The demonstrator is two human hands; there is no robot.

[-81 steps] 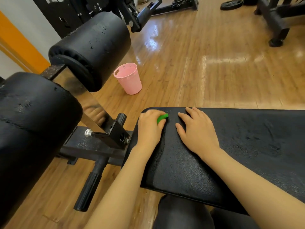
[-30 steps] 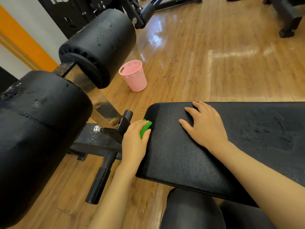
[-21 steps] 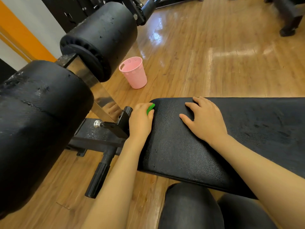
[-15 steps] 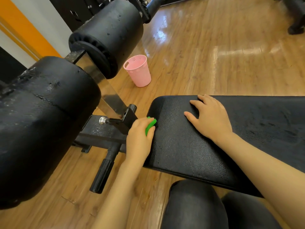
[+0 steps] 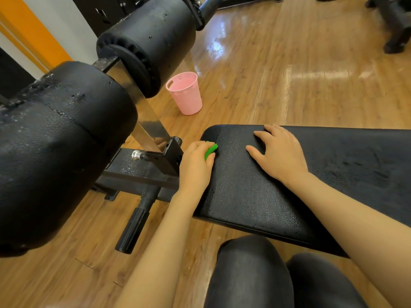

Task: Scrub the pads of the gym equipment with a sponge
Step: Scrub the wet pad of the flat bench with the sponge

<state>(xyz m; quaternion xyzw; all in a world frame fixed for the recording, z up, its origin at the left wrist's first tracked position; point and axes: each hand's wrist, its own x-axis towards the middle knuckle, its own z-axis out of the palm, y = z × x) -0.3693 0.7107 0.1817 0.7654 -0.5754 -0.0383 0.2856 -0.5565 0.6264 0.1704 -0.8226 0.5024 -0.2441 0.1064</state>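
Sponge [image 5: 210, 150], bright green, is being gripped by the left hand [image 5: 195, 167], whose fingers are curled over it so that only one edge is showing. It is being pressed against the left end of the flat black bench pad [image 5: 255, 192], close to the rounded corner. The right hand [image 5: 281, 155] is being held flat on the same pad at about three o'clock from the sponge, fingers straight and slightly spread, palm down, gripping nothing. Droplets are showing on the pad's grained surface.

Two black roller pads are being carried on a metal arm at about ten o'clock from the left hand: the near roller pad [image 5: 60, 147] is filling the left edge of the view, and the far roller pad [image 5: 149, 38] is sitting beyond it. A pink bucket [image 5: 185, 94] is standing upright on the wooden floor [image 5: 289, 92] at about twelve o'clock from the left hand, well apart from the bench pad. A black ribbed handle [image 5: 132, 230] is jutting out below the frame at about seven o'clock.
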